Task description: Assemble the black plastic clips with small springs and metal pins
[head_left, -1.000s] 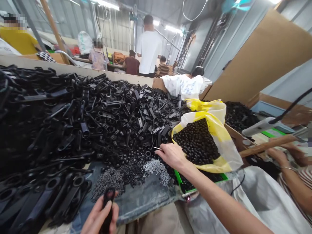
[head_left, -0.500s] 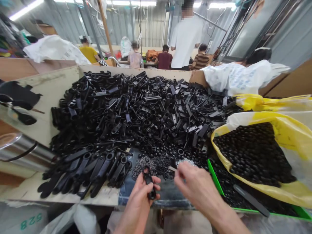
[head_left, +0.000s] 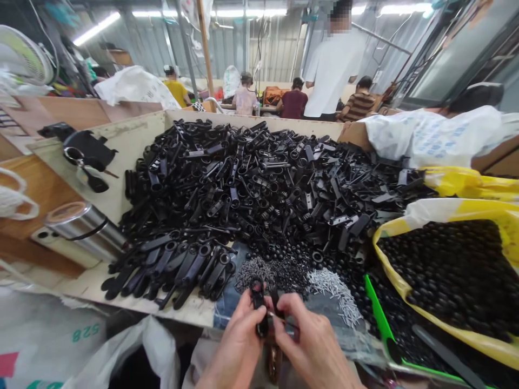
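My left hand (head_left: 239,329) is closed around a long black plastic part (head_left: 259,310) with a rounded end, held upright above the table's front edge. Close beside it, the fingers of my right hand (head_left: 308,332) pinch a small dark piece (head_left: 277,303), whose exact kind is hard to make out. Just beyond my hands, on a blue cloth (head_left: 312,309), lie a heap of small grey pieces like springs (head_left: 253,273), a heap of tiny black pieces (head_left: 288,273) and a scatter of silver pins (head_left: 336,289).
A large pile of black plastic parts (head_left: 243,178) fills the bin behind. Long black parts (head_left: 178,270) lie in rows at left by a steel flask (head_left: 87,229). At right are a yellow-and-white bag (head_left: 399,227) of black beads and a green tray (head_left: 379,313). Several people sit or stand beyond.
My right hand has come back from the silver pins to the black part in my left hand, uncovering the pins. The view has turned a little to the left.
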The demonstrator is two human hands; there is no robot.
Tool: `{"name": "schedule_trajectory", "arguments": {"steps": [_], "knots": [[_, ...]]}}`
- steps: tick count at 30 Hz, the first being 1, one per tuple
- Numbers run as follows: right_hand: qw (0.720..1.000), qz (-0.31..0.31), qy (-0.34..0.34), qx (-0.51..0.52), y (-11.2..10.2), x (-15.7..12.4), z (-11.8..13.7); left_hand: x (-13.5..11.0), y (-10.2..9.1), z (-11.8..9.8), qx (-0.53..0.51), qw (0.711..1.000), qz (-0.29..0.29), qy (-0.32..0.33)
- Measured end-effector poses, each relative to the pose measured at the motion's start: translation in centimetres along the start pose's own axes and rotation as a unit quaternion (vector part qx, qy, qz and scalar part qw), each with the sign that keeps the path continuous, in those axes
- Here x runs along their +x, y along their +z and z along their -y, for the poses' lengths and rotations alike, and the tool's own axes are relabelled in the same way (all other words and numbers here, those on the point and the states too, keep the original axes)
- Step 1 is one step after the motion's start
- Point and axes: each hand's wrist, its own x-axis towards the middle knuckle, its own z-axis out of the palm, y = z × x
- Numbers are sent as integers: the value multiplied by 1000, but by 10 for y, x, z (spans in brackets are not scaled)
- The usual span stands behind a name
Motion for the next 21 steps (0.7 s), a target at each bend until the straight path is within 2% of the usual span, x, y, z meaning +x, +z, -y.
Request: {"name": "schedule_trajectory", "arguments": {"steps": [3, 6, 8, 12, 21], "knots": [[999, -41, 12, 18, -7, -2, -4, -1, -3, -1, 35, 999, 13, 27], [999, -38, -23, 0, -10, -4, -3, -1, -3, 1, 18, 999, -2, 36], [998, -31, -60, -10, -6, -7, -1, -1, -1, 4, -2, 999, -11, 31], [992, -56, -108, -46, 8, -11, 3, 0, 4, 8, 13, 999, -15, 36], [987, -81, -114, -75, 12, -8, 6, 2, 7, 16, 14, 999, -22, 41]]}}
